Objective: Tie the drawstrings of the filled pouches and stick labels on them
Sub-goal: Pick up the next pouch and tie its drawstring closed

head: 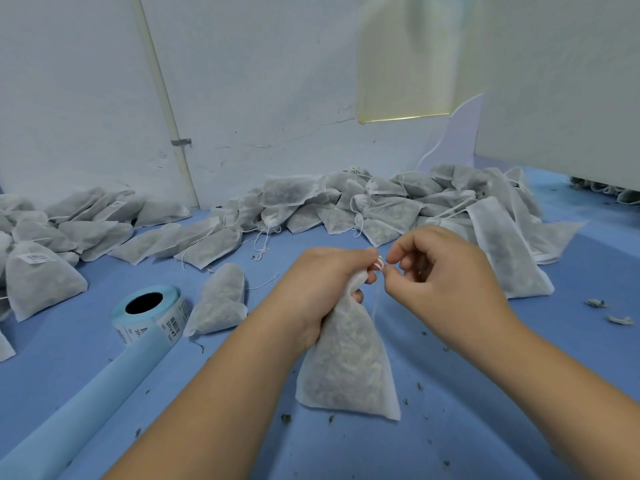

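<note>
Two hands are met at the neck of one filled pouch (346,362). Its gathered neck is gripped by the left hand (322,289), whose fingers are curled round the white fabric. The thin white drawstring (376,299) is pinched between thumb and forefinger of the right hand (446,271), just beside the left fingertips, and one strand is left hanging down along the pouch. The pouch is held neck-up and slightly tilted over the blue counter (485,393); whether its lower edge is rested there cannot be told.

Near the left forearm a label roll (149,313) is stood on the counter, with printed barcodes shown on its outer turn and a pale blue backing strip (86,403) run out toward the near edge. Just beside the roll a smaller pouch (221,299) is laid. Dark crumbs (286,418) are scattered over the counter.

Farther back, a long heap of pouches (346,202) with loose strings is piled against the white wall (259,81). At far left, more pouches are stacked, one of them a labelled pouch (41,275). A white pipe (162,98) is fixed to the wall.
</note>
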